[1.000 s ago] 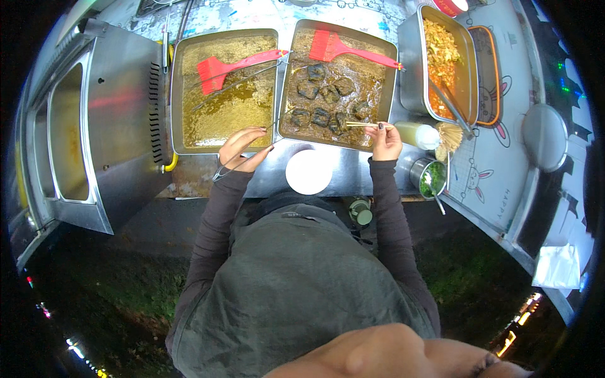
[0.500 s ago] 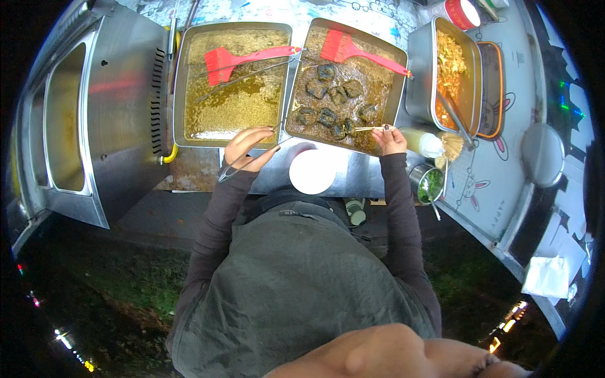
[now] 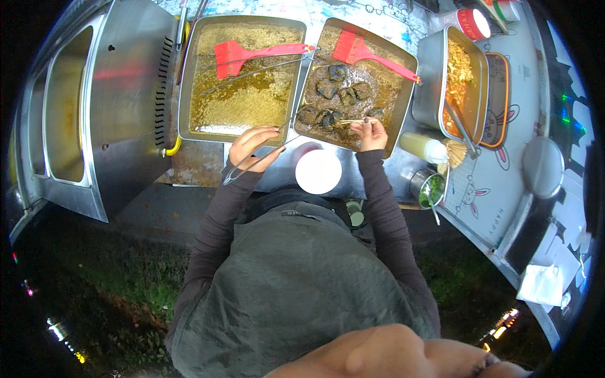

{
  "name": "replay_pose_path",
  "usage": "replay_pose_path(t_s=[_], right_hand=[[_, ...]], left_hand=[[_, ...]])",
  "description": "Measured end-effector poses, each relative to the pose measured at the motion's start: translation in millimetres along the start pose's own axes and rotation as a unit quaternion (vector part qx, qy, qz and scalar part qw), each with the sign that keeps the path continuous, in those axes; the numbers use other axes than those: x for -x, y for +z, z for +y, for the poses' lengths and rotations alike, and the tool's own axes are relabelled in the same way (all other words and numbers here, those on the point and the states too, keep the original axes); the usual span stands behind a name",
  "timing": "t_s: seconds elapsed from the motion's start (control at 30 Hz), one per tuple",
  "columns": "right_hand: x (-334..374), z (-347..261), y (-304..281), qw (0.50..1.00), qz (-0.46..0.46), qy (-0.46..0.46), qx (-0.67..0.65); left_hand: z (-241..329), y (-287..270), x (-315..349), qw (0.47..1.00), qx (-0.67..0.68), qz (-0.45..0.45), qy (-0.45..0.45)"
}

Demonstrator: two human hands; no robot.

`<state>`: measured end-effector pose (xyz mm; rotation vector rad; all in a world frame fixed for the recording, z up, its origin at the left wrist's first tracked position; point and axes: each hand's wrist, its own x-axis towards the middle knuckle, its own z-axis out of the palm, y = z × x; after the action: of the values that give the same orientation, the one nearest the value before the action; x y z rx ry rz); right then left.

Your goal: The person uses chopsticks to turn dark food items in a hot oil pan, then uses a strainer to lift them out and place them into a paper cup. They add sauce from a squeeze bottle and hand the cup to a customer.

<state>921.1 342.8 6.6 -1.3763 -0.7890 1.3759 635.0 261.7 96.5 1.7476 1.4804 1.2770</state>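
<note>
My left hand (image 3: 254, 148) grips thin metal tongs (image 3: 252, 169), whose bent end lies by the wrist and whose arms point toward the trays. Between my right hand's (image 3: 369, 135) pinched fingers are thin wooden picks (image 3: 353, 121). Their tips reach left to dark, blackish chunks of food (image 3: 328, 118) lying in brown sauce; whether they pierce one I cannot tell. Several more such chunks (image 3: 327, 88) sit in the same metal tray (image 3: 301, 133). A white round bowl (image 3: 318, 171) stands between my hands, touched by neither.
Another metal tray (image 3: 184, 107) with golden liquid stands left, a red brush (image 3: 230, 58) across it. A second red brush (image 3: 350, 48) lies in the sauce tray. Rightward are a deep metal container (image 3: 430, 88), a squeeze bottle (image 3: 419, 146), and a cup of chopped greens (image 3: 430, 188).
My right hand has moved left over the sauce tray, bringing the picks across to the dark chunks. My left hand keeps its hold on the tongs. The whole view has shifted slightly.
</note>
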Motion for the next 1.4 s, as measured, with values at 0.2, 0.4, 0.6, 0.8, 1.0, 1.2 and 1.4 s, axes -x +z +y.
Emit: replay_pose_path(t_s=[0.2, 0.4, 0.6, 0.8, 1.0, 1.2, 1.4], right_hand=[[-13, 8, -38, 0.99, -0.015, 0.098, -0.097], [42, -29, -47, 0.985, -0.006, 0.125, -0.118], [106, 11, -49, 0.992, 0.02, 0.11, 0.054], [117, 47, -34, 0.99, 0.075, 0.122, 0.006], [117, 1, -30, 0.986, 0.153, 0.043, 0.05], [94, -74, -19, 0.973, 0.059, -0.133, 0.181], [17, -38, 56, 0.854, -0.2, -0.307, 0.371]], left_hand=[[6, -6, 1, 1.0, 0.013, 0.014, 0.01], [42, -33, 10, 0.992, 0.116, -0.028, 0.046], [54, -9, 38, 0.983, 0.132, -0.127, -0.03], [19, 33, 58, 0.984, 0.131, -0.107, -0.063], [2, 40, 42, 0.989, 0.11, -0.089, -0.031], [24, 18, 31, 0.987, 0.092, -0.134, -0.011], [40, -3, 30, 0.99, 0.076, -0.112, -0.039]])
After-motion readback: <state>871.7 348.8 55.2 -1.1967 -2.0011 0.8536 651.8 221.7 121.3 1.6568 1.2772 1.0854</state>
